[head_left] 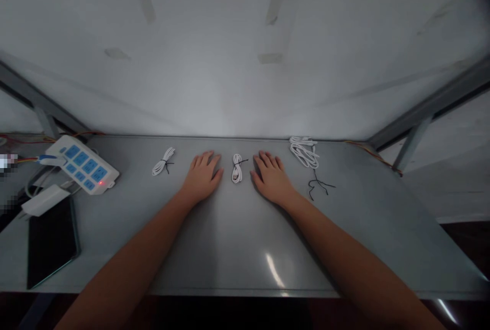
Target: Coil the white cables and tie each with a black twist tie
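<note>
My left hand (pixel 201 178) lies flat on the grey table (pixel 237 238), fingers spread and holding nothing. Flat on the other side rests my right hand (pixel 272 177), also with its fingers apart. Between them, touching neither, is a white USB cable (pixel 237 168) coiled and bound with a black tie. Another tied white cable (pixel 164 161) sits left of my left hand. Beyond my right hand are loosely coiled white cables (pixel 304 152) near the back edge, with several loose black twist ties (pixel 319 185) in front of them.
At the left stands a white power strip (pixel 84 164) with blue sockets and a red light. Beside it are a white adapter (pixel 46 200) and a dark tablet-like slab (pixel 52 240). A white wall (pixel 214 64) rises behind the table, and metal braces flank both sides.
</note>
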The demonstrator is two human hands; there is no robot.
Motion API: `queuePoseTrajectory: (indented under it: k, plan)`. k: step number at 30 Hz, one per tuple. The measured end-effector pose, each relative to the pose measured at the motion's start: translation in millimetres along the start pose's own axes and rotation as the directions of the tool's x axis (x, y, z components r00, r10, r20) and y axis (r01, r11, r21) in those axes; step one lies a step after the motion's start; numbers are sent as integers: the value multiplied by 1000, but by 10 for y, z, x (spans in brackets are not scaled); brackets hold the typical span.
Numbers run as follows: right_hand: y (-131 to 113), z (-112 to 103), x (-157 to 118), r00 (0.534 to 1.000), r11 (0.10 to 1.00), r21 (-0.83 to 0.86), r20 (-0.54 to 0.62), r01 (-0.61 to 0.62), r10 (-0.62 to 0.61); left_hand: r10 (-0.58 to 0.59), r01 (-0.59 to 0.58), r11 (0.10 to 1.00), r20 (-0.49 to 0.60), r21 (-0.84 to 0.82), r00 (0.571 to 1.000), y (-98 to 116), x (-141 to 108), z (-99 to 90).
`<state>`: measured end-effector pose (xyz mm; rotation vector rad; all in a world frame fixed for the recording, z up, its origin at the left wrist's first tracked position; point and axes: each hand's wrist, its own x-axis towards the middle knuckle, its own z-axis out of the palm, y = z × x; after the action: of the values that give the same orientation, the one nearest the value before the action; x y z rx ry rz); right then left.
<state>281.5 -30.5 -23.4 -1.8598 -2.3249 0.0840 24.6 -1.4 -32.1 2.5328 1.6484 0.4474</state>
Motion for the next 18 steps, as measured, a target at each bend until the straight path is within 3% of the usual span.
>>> queuePoseTrajectory:
  k: [18]
  plan:
    - [3, 25, 0, 1000, 1000, 11, -13, 8, -8, 11, -12, 999, -12, -34, 1000, 21, -4, -24]
